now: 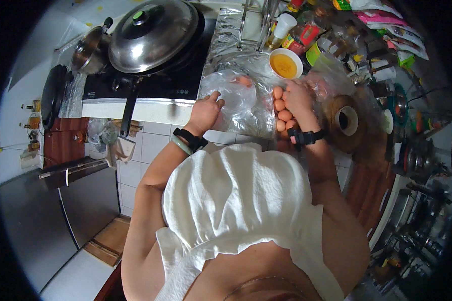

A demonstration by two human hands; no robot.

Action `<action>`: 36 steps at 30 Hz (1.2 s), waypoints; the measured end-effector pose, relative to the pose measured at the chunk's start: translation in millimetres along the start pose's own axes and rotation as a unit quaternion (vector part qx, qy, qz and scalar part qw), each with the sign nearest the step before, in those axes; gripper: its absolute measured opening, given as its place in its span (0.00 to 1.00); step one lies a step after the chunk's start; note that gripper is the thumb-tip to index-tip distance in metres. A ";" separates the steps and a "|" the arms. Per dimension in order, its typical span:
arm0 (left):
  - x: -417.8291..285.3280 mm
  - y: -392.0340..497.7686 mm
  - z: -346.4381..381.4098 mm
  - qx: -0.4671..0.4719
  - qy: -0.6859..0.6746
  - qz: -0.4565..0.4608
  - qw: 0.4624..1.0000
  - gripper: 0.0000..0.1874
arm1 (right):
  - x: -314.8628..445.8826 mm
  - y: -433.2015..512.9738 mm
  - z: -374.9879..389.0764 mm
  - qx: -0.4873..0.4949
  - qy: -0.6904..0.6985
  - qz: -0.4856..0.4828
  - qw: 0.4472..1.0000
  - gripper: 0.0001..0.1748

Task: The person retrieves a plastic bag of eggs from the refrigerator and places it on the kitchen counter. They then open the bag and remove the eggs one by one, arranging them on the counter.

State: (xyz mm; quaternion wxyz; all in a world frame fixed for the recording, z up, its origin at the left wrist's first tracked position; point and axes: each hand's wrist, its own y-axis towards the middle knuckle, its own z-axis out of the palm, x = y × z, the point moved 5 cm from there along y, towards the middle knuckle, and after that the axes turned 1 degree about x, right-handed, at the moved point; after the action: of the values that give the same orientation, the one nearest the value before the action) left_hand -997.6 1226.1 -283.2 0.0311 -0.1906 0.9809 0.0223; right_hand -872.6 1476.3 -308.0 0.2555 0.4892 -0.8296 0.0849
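Several brown eggs (285, 115) lie grouped along the right side of the foil-like counter covering. My right hand (299, 97) reaches down over the upper eggs with its fingers bent; whether it grips one is hidden. Just beyond those fingers stands a white bowl (300, 69) of yellow-orange liquid (283, 65). My left hand (207, 111) is at the left edge of a crumpled clear plastic bag (235, 96), fingers partly spread and nothing visible between them. Something orange-brown (244, 80) shows through the bag's far part.
A lidded wok (154, 37) sits on the black cooktop (98, 86), its handle (131, 109) jutting over the front edge. A small pot (88, 52) is left of it. Sauce bottles (303, 37) crowd the back right. A brown round object with a white-rimmed hole (346, 119) stands right of my right hand.
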 end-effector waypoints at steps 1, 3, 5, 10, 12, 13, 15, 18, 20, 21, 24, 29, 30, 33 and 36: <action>-0.9 1.2 -2.9 -0.021 0.005 0.002 1.000 0.09 | 17.8 -3.9 7.5 0.037 0.048 -0.020 0.998 0.15; -2.6 3.7 -7.1 -0.040 0.008 0.004 0.999 0.10 | 65.9 -5.7 33.4 0.135 0.168 -0.101 0.971 0.15; -4.1 7.0 -12.0 -0.059 0.009 0.008 0.998 0.09 | 104.2 -6.4 63.0 0.221 0.209 -0.148 0.941 0.15; -5.8 13.8 -13.6 -0.022 0.024 0.030 0.999 0.09 | 136.4 19.5 100.1 0.071 -0.121 -0.198 0.970 0.12; -4.6 18.4 -9.2 0.007 0.038 0.028 0.999 0.09 | 132.7 33.0 112.7 0.129 -0.186 -0.146 0.963 0.12; -4.5 20.9 -8.3 0.000 0.038 0.033 0.999 0.09 | 128.3 39.9 117.6 0.175 -0.219 -0.117 0.953 0.12; -3.4 30.3 -2.4 0.000 0.040 0.028 0.999 0.11 | 120.3 50.6 124.1 0.253 -0.216 -0.059 0.941 0.16; -0.1 45.5 11.9 0.033 0.031 0.007 0.999 0.14 | 112.1 59.6 126.8 0.280 -0.219 -0.031 0.934 0.16; 3.7 51.5 19.9 0.040 0.024 -0.008 0.999 0.14 | 105.2 61.5 128.2 0.286 -0.207 -0.029 0.935 0.17; 5.7 52.5 22.2 0.029 0.017 -0.011 0.999 0.13 | 103.8 61.6 129.4 0.291 -0.172 -0.043 0.940 0.17; 12.2 51.8 35.4 0.056 0.025 -0.034 0.998 0.16 | 102.4 55.0 129.3 0.268 -0.065 -0.072 0.959 0.16; 22.0 44.7 51.1 0.096 0.033 -0.111 0.989 0.12 | 113.2 33.7 120.5 0.213 -0.016 -0.149 0.965 0.14; 20.0 43.6 51.8 0.094 0.042 -0.097 0.990 0.11 | 114.0 29.1 119.0 0.204 -0.037 -0.150 0.967 0.14; 14.2 38.3 51.1 0.087 0.055 -0.079 0.991 0.09 | 118.8 17.1 116.4 0.138 -0.085 -0.153 0.975 0.13; 10.1 37.6 47.6 0.081 0.032 -0.083 0.993 0.10 | 121.5 9.9 122.5 0.090 -0.112 -0.132 0.981 0.12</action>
State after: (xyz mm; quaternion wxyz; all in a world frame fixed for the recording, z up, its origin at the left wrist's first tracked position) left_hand -1018.5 1259.8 -330.2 0.0168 -0.2691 0.9607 -0.0658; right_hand -970.3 1340.0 -350.1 0.1244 0.6222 -0.7698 0.0694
